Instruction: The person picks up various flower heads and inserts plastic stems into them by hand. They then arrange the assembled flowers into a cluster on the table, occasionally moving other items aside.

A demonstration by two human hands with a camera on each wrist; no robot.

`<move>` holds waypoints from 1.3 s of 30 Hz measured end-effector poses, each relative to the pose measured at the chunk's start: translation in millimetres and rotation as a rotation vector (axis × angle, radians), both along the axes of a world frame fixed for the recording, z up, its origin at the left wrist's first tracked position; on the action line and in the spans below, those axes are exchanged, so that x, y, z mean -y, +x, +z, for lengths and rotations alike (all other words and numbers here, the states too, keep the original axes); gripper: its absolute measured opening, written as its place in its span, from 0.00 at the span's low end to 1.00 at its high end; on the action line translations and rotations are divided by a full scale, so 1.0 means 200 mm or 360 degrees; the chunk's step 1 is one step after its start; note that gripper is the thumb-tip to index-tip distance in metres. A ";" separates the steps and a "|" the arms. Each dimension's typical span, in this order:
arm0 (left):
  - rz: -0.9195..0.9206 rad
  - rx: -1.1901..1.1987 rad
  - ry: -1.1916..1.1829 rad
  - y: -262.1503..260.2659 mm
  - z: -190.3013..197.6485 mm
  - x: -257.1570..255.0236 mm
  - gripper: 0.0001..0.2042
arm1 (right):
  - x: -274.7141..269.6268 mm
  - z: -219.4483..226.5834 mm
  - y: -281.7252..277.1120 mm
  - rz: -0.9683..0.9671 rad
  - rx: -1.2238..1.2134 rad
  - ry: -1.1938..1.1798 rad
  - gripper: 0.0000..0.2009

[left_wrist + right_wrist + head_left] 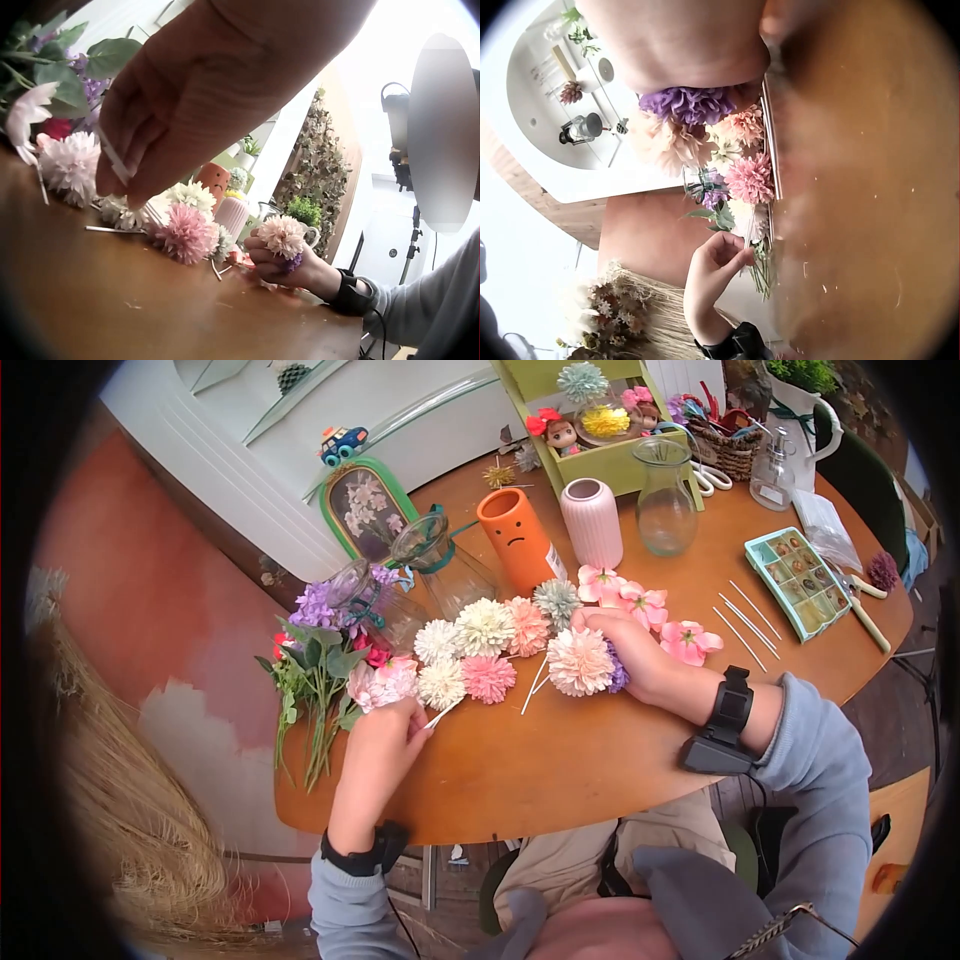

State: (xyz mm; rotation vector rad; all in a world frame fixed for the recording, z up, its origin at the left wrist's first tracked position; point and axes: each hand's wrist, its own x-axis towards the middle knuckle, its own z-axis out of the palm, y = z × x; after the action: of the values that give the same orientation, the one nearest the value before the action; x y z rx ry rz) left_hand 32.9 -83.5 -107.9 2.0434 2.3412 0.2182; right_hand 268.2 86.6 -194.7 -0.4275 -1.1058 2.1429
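Observation:
My left hand [383, 748] pinches a thin white stick [112, 156] between thumb and fingers, beside a pale pink flower [385, 682] and a cream pompom flower [441, 685]. On the other side, my right hand [645, 660] holds a peach pompom flower [578, 662] together with a purple one [690, 105]; their stems are hidden in the grip. Between the hands lie a rose-pink pompom flower [489, 679], a larger cream one [485, 627], an orange-pink one [527, 626] and a grey-green one [557, 603]. Pink open-petalled blossoms [690, 643] lie beyond the right hand.
Leafy stems [320, 705] lie at the left. Behind the flowers stand glass vases [665, 510], an orange vase [518, 540] with a frowning face and a pink ribbed vase [592, 525]. Loose white sticks [745, 625], a compartment box [800, 582] and pliers [868, 622] lie at the right.

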 end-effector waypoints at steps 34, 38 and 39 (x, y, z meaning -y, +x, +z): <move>-0.0414 0.0007 0.0085 0.38 -0.11 -0.08 0.06 | -0.06 0.03 0.02 -0.0546 -0.0197 0.0167 0.08; -0.0418 -0.0043 0.0070 0.42 -0.17 -0.20 0.07 | -0.10 0.07 0.05 -0.0544 -0.0267 0.0105 0.08; -0.0419 -0.0062 0.0064 0.43 -0.17 -0.22 0.07 | -0.11 0.07 0.06 -0.0568 -0.0251 0.0097 0.09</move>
State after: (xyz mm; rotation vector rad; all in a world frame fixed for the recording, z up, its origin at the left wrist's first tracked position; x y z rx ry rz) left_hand 118.5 -38.5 -142.2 2.3653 2.0725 0.2207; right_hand 280.1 108.8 -181.5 -0.3880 -0.9258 1.7928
